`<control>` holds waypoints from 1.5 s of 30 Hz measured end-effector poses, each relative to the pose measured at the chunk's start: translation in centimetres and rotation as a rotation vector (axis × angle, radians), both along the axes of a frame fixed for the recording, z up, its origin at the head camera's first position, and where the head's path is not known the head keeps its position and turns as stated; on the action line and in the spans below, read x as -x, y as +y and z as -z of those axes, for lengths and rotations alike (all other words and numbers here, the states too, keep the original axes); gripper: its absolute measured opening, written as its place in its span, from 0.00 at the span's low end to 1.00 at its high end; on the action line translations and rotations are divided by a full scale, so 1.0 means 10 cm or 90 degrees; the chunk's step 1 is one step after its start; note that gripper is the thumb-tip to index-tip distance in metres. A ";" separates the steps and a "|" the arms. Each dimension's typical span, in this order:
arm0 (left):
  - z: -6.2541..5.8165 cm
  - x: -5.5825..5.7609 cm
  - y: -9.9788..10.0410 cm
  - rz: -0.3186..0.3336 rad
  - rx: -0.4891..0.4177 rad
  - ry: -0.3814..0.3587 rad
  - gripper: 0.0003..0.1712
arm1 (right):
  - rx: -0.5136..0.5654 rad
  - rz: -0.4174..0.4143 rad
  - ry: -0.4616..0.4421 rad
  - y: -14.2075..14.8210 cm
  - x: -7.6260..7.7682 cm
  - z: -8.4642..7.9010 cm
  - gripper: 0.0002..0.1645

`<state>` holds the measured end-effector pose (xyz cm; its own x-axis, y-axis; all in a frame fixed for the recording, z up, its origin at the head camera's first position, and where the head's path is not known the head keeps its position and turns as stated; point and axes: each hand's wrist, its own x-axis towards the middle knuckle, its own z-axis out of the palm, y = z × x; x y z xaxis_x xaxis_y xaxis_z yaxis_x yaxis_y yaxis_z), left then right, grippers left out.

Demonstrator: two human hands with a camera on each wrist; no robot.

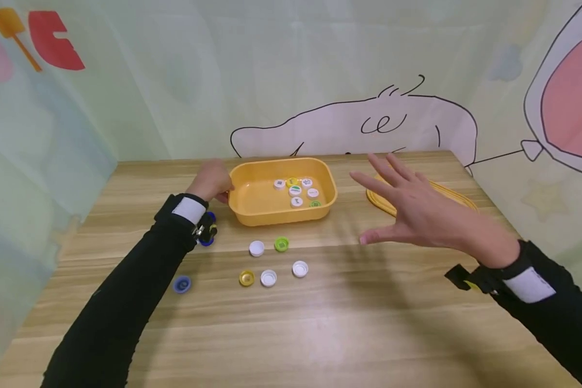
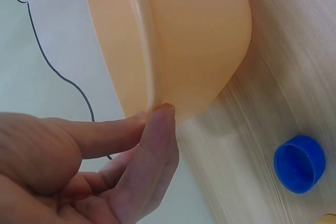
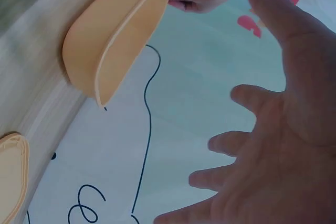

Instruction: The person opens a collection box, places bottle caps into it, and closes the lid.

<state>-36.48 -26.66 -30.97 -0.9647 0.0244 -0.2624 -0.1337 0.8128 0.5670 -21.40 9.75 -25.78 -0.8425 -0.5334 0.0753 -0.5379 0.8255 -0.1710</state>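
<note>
My left hand (image 1: 211, 180) pinches the left rim of an orange-yellow plastic box (image 1: 252, 218) between thumb and fingers, as the left wrist view shows up close. Inside the box lie several bottle caps (image 1: 295, 191), white, yellow and green. My right hand (image 1: 412, 207) hovers right of the box with its fingers spread, holding nothing. Beneath and behind it is a flat orange-yellow lid (image 1: 446, 195), partly hidden by the hand. A blue cap (image 2: 300, 164) sits on the table near the left hand; the left wrist hides part of this spot in the head view.
In front of the box lie white caps (image 1: 269, 278), a green cap (image 1: 281, 244) and a golden cap (image 1: 246, 278). Another blue cap (image 1: 181, 284) is beside the left forearm. A printed cloth (image 1: 199, 81) hangs behind the wooden table (image 1: 320, 334).
</note>
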 end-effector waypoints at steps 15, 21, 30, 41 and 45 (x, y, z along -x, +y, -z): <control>-0.04 -0.04 -0.09 0.002 -0.010 -0.002 0.08 | 0.041 -0.063 0.002 0.11 -0.66 0.33 0.63; -0.02 -0.03 -0.08 0.000 -0.018 0.006 0.06 | 0.013 -0.072 0.006 0.04 -0.76 0.55 0.68; -0.04 -0.03 0.00 0.005 -0.011 0.004 0.04 | -0.030 -0.058 -0.031 -0.21 -0.91 0.90 0.66; -0.02 -0.03 0.04 0.006 -0.018 -0.005 0.07 | -0.018 -0.096 -0.022 -0.64 -0.72 1.14 0.52; -0.01 -0.03 0.04 0.003 -0.020 -0.002 0.07 | 0.017 -0.136 0.014 -0.80 -0.52 1.19 0.41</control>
<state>-36.17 -26.30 -30.90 -0.9635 0.0372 -0.2650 -0.1321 0.7950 0.5920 -16.23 1.80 -37.65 -0.7084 -0.6975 0.1081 -0.7041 0.6876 -0.1773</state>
